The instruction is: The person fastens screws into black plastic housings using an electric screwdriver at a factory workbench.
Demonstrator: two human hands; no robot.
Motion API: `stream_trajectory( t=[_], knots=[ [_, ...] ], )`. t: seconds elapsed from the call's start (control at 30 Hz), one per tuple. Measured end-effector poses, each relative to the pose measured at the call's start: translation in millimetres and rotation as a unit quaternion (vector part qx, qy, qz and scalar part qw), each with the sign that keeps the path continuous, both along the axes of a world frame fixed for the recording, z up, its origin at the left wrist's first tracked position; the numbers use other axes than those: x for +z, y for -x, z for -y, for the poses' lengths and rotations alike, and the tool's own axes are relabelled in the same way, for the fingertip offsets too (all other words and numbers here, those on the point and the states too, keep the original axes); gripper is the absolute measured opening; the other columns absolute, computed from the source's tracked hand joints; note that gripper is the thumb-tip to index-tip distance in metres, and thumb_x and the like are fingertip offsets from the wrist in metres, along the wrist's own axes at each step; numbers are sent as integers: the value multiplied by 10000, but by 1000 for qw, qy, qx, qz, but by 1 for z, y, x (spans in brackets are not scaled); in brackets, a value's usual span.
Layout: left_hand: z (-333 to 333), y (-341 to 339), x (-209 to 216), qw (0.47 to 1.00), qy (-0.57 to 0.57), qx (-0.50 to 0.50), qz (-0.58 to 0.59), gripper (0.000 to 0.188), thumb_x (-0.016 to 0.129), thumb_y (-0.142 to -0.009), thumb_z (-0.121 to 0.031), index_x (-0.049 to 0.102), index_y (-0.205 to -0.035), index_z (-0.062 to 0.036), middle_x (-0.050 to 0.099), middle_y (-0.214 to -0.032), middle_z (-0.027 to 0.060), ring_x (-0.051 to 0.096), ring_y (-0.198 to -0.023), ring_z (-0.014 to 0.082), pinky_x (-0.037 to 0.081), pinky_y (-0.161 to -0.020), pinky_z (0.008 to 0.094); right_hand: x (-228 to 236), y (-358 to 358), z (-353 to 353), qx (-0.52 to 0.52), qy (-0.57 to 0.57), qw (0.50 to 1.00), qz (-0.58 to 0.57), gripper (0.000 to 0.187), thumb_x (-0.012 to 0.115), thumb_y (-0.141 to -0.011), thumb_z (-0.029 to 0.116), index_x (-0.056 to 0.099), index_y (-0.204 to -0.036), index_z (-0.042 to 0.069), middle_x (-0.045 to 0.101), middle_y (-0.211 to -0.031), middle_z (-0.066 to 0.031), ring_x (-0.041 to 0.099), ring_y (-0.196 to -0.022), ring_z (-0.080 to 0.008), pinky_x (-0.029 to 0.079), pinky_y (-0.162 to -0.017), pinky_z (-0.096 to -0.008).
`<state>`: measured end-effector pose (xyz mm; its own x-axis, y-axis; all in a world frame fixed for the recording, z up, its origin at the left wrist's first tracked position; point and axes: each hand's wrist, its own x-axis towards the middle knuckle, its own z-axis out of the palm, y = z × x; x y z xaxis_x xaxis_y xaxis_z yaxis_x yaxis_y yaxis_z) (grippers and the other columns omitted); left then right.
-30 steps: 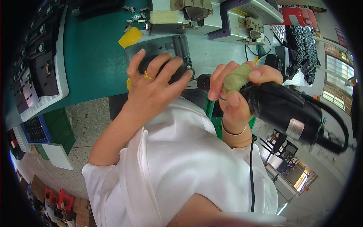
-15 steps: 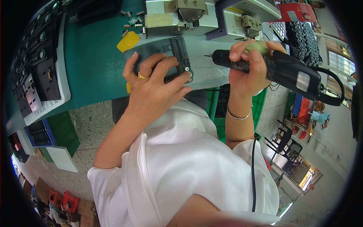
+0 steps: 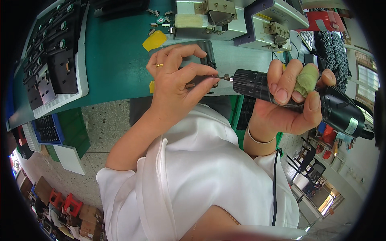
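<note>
A black electric screwdriver [image 3: 253, 83] lies in my right hand [image 3: 287, 114], whose fingers wrap round its body. Green wrapping covers one fingertip of that hand. The tool is held roughly level, its bit [image 3: 226, 77] pointing left. Thumb and forefinger of my left hand [image 3: 173, 76] pinch together at the bit's tip; whether a small screw is between them I cannot tell. Under and behind the left hand, a dark flat plastic housing [image 3: 207, 46] rests on the green mat, largely covered by the fingers.
Beyond the housing stand two metal-fronted machines [image 3: 213, 30] [image 3: 275, 34]. A yellow piece [image 3: 155, 40] and small parts [image 3: 161, 20] lie near them. On the left, a white foam tray [image 3: 82, 80] carries several black panels. Green crates [image 3: 74, 128] stand below the table edge.
My left hand has lifted off the housing's corner and now pinches at the bit's tip. My right hand has turned the screwdriver and brought it lower, with its bit meeting the left fingers.
</note>
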<state>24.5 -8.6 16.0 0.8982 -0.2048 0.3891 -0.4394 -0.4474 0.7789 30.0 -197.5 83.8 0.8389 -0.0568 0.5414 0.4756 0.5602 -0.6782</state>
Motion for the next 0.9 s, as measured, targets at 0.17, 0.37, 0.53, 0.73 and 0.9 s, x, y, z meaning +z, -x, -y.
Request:
stream_trajectory(
  t=[0.17,0.37,0.53,0.73,0.9],
  knots=[
    [-6,4,-1,999,-24,16,14,172,818,-713,-187,765,-877,-189,614,-1128,1,520,-1113,207,260,-989,363,2,-1,-9,7,-4,1000,-14,418,544,-917,122,451,-1317,196,474,-712,-27,519,-607,-183,405,-561,-341],
    [-12,8,2,996,-68,24,54,173,825,-698,-172,757,-855,-191,609,-1123,-5,522,-1118,216,248,-995,393,1,-2,-12,47,68,996,35,381,532,-888,123,509,-1267,97,504,-763,0,509,-635,-152,363,-585,-298],
    [-15,10,-2,995,-79,27,57,196,835,-690,-178,758,-866,-214,607,-1117,-6,525,-1114,218,247,-994,402,1,-1,-13,77,74,993,41,384,532,-897,120,498,-1279,96,500,-777,-6,516,-645,-155,373,-605,-301],
    [-14,12,-10,996,-57,46,47,218,850,-666,-236,748,-846,-303,591,-1104,-59,509,-1114,219,243,-999,484,3,0,-16,81,66,994,36,383,541,-894,114,502,-1274,98,500,-780,-7,520,-648,-157,376,-607,-302],
    [-15,13,-12,996,-53,49,50,226,843,-679,-254,757,-875,-329,594,-1098,-60,513,-1105,218,240,-1006,470,4,-1,-14,91,74,992,41,382,541,-892,115,500,-1271,98,500,-783,-7,528,-650,-158,385,-596,-302]
  ],
)
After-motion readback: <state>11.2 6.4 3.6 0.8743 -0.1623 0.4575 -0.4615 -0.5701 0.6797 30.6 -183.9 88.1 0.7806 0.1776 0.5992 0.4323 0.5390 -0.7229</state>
